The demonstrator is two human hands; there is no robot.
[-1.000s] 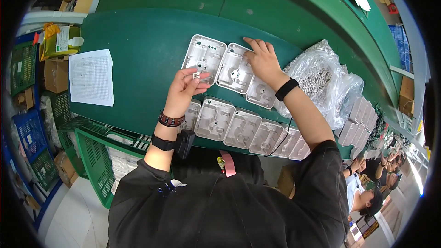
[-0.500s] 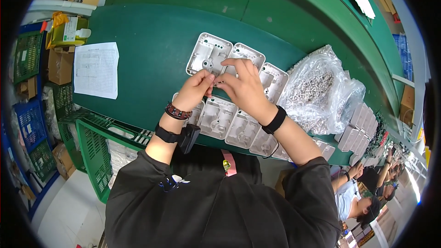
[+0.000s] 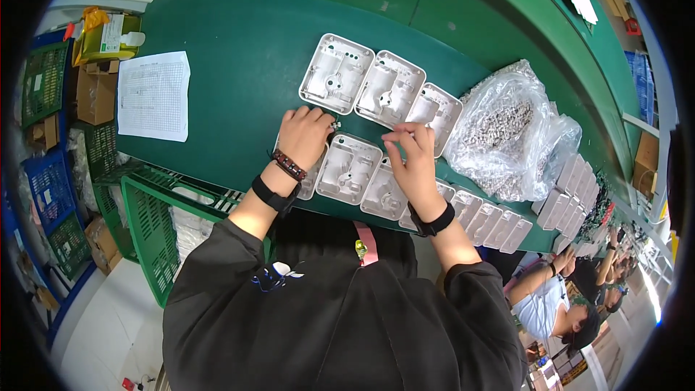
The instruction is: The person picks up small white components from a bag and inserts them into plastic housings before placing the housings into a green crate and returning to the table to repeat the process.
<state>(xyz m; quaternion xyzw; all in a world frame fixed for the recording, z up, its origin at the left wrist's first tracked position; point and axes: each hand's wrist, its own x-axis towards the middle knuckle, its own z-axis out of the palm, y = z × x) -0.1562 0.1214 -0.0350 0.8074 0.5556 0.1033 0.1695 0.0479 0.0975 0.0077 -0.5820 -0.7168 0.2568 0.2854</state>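
Note:
My left hand [image 3: 305, 134] is closed, knuckles up, over the gap between two rows of pale plastic housings. At its fingertips sits a small shiny metal piece [image 3: 335, 124], too tiny to identify. My right hand [image 3: 414, 158] hovers beside the third far-row housing [image 3: 443, 107], its fingers loosely bent and apart, with nothing visible in them. Left of that lie two more open housings, one at the far left [image 3: 347, 54] and one in the middle [image 3: 400, 72]. The near row includes a housing [image 3: 347, 166] between my hands; my left hand partly covers another [image 3: 308, 185].
A clear plastic bag [image 3: 499, 130] of small metal parts lies right of the housings. Stacked grey housings [image 3: 572, 192] stand beyond it. A printed sheet [image 3: 153, 95] rests on the green table [image 3: 232, 65] at left. A green crate [image 3: 156, 235] stands at the near left edge; co-workers sit at far right.
My hands, which were together near the far-left housing, have parted. The left has come down slightly and turned knuckles up; the right has moved right and nearer. The whole view has shifted slightly.

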